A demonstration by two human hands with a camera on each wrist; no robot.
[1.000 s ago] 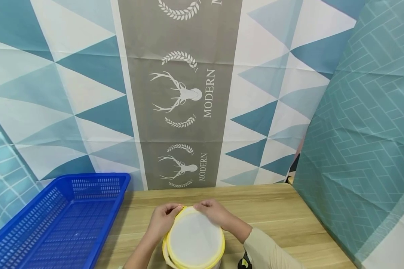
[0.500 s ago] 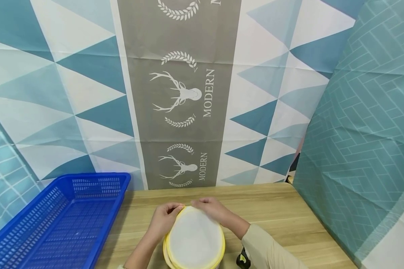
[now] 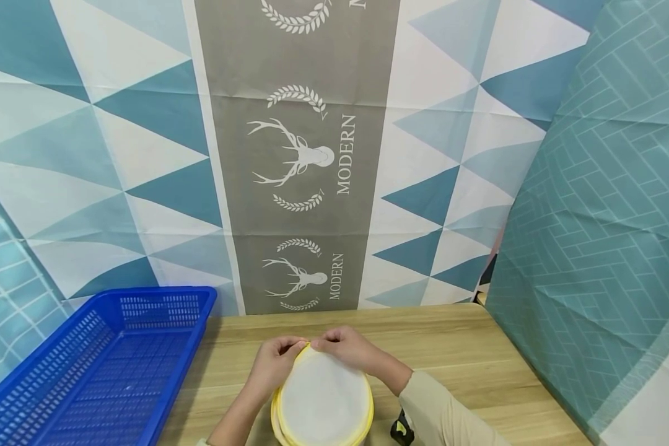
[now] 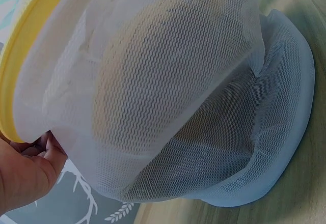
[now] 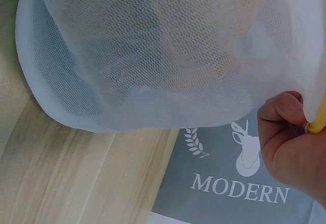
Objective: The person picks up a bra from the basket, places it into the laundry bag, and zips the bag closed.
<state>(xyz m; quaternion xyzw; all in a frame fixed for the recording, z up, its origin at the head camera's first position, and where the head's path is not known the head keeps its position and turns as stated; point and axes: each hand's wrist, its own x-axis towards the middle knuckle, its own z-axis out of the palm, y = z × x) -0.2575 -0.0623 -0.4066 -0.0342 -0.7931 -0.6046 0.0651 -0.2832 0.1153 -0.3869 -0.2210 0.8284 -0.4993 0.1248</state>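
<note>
A white mesh laundry bag [image 3: 324, 396] with yellow trim stands on the wooden table, its round top facing up. My left hand [image 3: 273, 365] pinches the yellow edge at the far side. Close beside it, my right hand [image 3: 352, 354] pinches the same edge; the fingertips of both hands nearly meet. From the left wrist, the bag's mesh side [image 4: 168, 91] looks bulged, with tan and dark shapes faintly showing through. In the right wrist view a small bit of yellow trim [image 5: 318, 119] sticks out at the right hand's grip. What lies inside cannot be made out.
A blue plastic basket [image 3: 106, 384] with perforated walls stands to the left. The wooden table [image 3: 451, 347] reaches back to a patterned cloth [image 3: 306, 204]. Near the right sleeve is a small black object [image 3: 402, 430] with a yellow-green mark.
My right hand has slid left along the yellow edge, closer to my left hand. The far edge of the bag's top now draws to a narrower point. The left hand has hardly moved.
</note>
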